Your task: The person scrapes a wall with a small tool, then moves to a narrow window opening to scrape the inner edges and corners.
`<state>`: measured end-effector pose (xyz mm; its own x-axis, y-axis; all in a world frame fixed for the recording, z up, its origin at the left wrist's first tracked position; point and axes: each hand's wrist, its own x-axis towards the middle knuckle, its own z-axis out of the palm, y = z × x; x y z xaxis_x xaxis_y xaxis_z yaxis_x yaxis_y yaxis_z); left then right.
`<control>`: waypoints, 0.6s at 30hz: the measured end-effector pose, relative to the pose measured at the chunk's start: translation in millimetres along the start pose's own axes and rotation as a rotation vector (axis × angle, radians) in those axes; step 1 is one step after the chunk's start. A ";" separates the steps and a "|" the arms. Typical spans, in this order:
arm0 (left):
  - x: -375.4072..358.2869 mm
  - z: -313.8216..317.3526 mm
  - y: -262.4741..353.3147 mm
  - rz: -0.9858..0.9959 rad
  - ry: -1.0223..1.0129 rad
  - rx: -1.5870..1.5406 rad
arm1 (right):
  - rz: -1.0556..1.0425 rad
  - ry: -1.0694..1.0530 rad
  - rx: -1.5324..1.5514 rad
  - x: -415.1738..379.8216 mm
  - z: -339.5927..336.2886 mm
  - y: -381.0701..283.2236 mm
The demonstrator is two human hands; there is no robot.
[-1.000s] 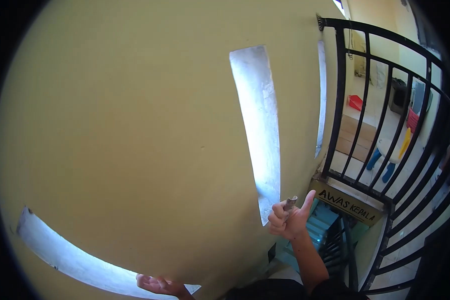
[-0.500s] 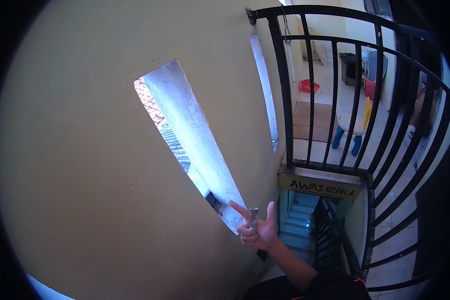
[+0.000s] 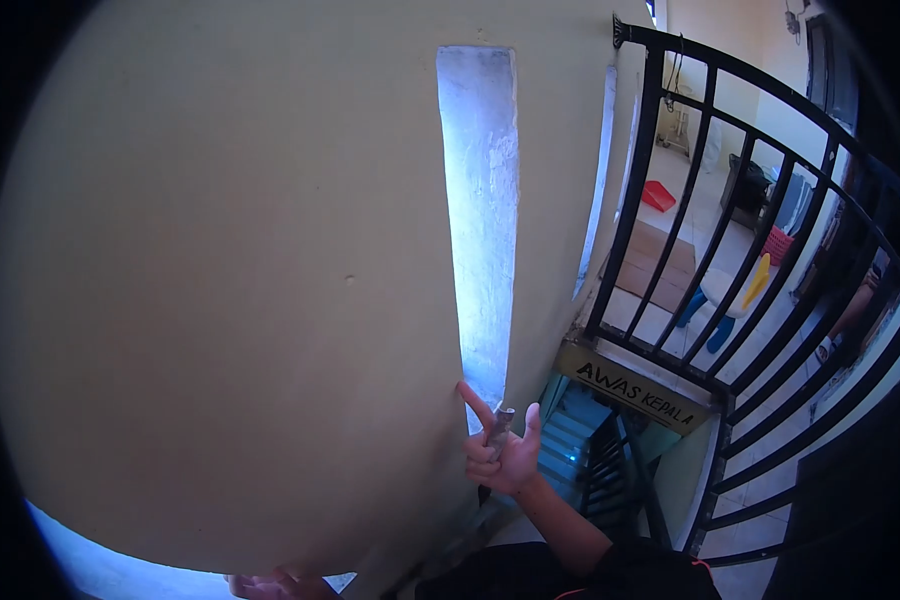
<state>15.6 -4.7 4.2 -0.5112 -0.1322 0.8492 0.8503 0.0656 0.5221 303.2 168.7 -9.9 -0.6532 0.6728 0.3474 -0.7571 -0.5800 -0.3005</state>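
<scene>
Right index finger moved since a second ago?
Yes: on the right hand, the index finger, curled before, now extends up and left across the lower end of the tall wall slot.

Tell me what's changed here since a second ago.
The right hand has straightened its index finger, curled a second ago. The left hand, out of view half a second ago, is back at the bottom edge. The camera has swung. Unchanged: the right hand's grip on the short stub, and the AWAS KEPALA sign.
</scene>
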 end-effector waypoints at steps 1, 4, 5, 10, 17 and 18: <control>-0.1 -0.7 -0.1 0.002 -0.003 -0.009 | -0.020 0.018 0.058 1.3 1.4 -0.2; -0.2 -4.1 -2.5 0.002 -0.026 -0.027 | -0.128 0.043 -0.032 4.1 4.0 -2.7; -0.5 -5.0 -4.2 0.003 -0.029 -0.030 | -0.172 0.043 -0.106 4.1 4.5 -3.5; -6.3 -10.6 -12.6 -0.037 -0.054 0.003 | -0.222 0.045 -0.141 -12.6 9.6 -14.7; -1.9 -3.6 -5.9 0.008 -0.013 -0.069 | -0.290 0.037 -0.193 -47.3 1.7 -29.7; -1.5 -2.7 -2.9 -0.012 -0.022 -0.081 | -0.302 0.032 -0.174 -51.3 -0.6 -30.0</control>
<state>14.2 -7.4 1.2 -0.5232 -0.1106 0.8450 0.8510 -0.0160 0.5248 359.4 151.9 -19.3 -0.3976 0.8174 0.4168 -0.9029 -0.2678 -0.3362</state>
